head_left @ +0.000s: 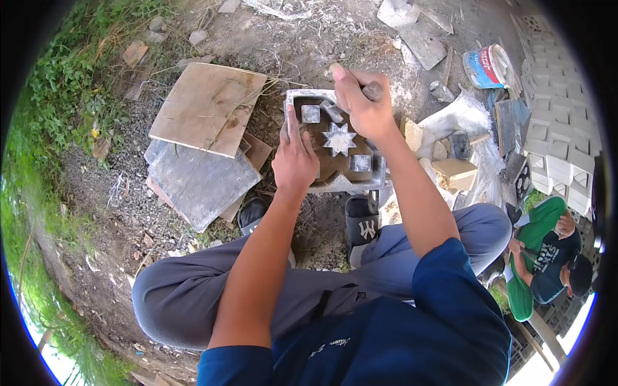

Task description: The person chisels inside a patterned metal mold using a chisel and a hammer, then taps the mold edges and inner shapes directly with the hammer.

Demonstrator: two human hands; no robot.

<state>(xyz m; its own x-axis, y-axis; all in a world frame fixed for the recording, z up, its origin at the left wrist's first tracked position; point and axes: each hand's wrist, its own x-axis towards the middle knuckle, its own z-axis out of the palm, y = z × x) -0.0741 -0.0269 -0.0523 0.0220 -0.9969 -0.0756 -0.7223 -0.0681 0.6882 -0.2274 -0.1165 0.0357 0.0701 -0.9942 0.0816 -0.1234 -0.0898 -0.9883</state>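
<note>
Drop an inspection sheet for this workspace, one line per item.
Surface: dirt and gravel ground, uneven.
Job's things: grey block in front of the person; star-shaped piece and square pieces in its recess.
Clutter: wooden board over a grey slab left; paint bucket, plastic sheet and pale yellow chunk right.
Grip: left hand at the block's left edge; right hand closed around a round-ended tool, mostly hidden.
Cables: nothing seen.
Surroundings: greenery left; stacked pale blocks and another person right.
</note>
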